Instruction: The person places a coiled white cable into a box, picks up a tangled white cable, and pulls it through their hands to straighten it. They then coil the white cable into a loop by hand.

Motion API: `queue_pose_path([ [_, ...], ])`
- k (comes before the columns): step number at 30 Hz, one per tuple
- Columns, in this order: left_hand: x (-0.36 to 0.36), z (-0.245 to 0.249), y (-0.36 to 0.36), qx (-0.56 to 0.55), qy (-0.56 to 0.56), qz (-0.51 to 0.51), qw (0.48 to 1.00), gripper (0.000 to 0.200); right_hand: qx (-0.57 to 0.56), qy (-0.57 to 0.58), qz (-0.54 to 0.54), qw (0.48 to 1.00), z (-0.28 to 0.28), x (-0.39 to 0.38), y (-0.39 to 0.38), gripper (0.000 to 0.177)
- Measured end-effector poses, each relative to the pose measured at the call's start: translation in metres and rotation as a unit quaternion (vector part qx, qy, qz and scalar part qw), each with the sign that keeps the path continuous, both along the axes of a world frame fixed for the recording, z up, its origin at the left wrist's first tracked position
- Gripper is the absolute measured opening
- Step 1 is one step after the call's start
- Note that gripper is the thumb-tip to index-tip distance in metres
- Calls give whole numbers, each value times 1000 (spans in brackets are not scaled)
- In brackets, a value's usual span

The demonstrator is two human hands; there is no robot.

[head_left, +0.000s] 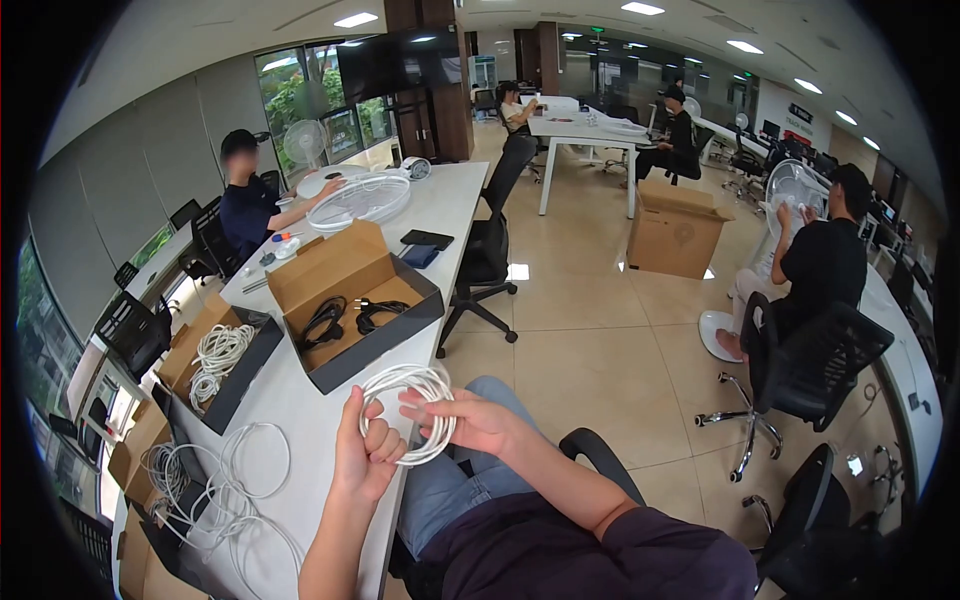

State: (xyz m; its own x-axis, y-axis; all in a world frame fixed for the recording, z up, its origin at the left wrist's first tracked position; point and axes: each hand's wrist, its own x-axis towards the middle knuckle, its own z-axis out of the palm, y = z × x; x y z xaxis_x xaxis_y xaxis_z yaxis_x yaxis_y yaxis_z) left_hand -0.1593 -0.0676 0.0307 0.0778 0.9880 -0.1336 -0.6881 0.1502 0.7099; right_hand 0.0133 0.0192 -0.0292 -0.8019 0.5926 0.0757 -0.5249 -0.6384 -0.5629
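Observation:
A coil of white cable [408,377] is held up above the table's edge, over my lap. My left hand [369,446] is closed around the left side of the coil, thumb pointing up. On the coil's right side, my right hand [468,418] grips the loops between thumb and fingers. Loose white cable [232,490] lies in wide loops on the white table [330,470] to the left. Beyond the coil stands an open cardboard box [390,345] with black cables [325,322] inside. Another box [243,375] to its left holds coiled white cables [222,350].
A third box [135,455] with cable sits at the far left. A phone [427,239] and a white fan grille [360,200] lie farther up the table, near a seated person. Office chairs [490,250], a large carton [677,232] and another seated person are to the right.

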Motion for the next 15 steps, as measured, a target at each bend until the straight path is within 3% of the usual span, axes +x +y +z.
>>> queue_pose_path([
  [2, 0, 1, -1, -3, -10, 2, 1000, 42, -10, 33, -27, 999, -1, 3, 8, 35],
  [3, 2, 3, -3, -4, -4, 12, 1000, 42, -17, 76, 13, 997, -5, 8, 17, 32],
  [6, 6, 7, -5, -5, -1, 11, 1000, 42, 31, 45, -91, 994, -13, 12, 20, 29],
  [10, 6, 5, -6, 6, -2, 6, 1000, 43, 118, -67, -152, 979, -7, 16, 13, 21],
  [12, 5, 4, -5, 8, 8, 15, 1000, 43, 166, -134, -197, 957, -7, 16, 11, 21],
  [15, 4, -1, -1, 17, 43, 43, 998, 43, 335, -197, -351, 852, -4, 17, 9, 22],
])
